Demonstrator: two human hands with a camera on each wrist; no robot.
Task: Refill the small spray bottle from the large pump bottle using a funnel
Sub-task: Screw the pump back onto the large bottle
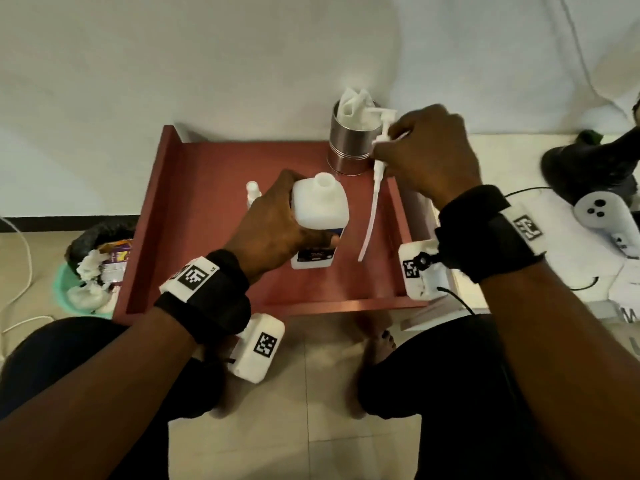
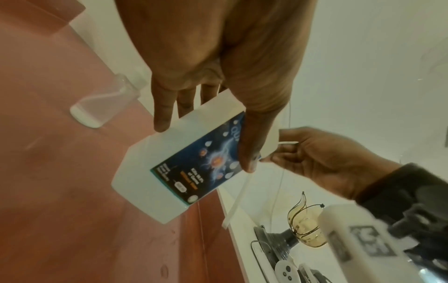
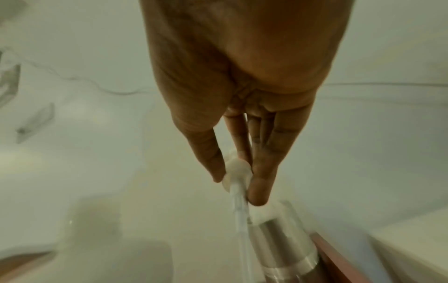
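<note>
The large white bottle stands on the red tray with its neck open. My left hand grips its body, thumb across the blue label. Up and to the right, my right hand pinches the removed pump head by its collar. Its long dip tube hangs down over the tray's right side, clear of the bottle. The small clear spray bottle stands just behind my left hand, and in the left wrist view the spray bottle is seen untouched.
A metal can stuffed with tissue stands at the tray's back right corner, close to my right hand. A bin of waste sits on the floor to the left. A white controller and cables lie to the right.
</note>
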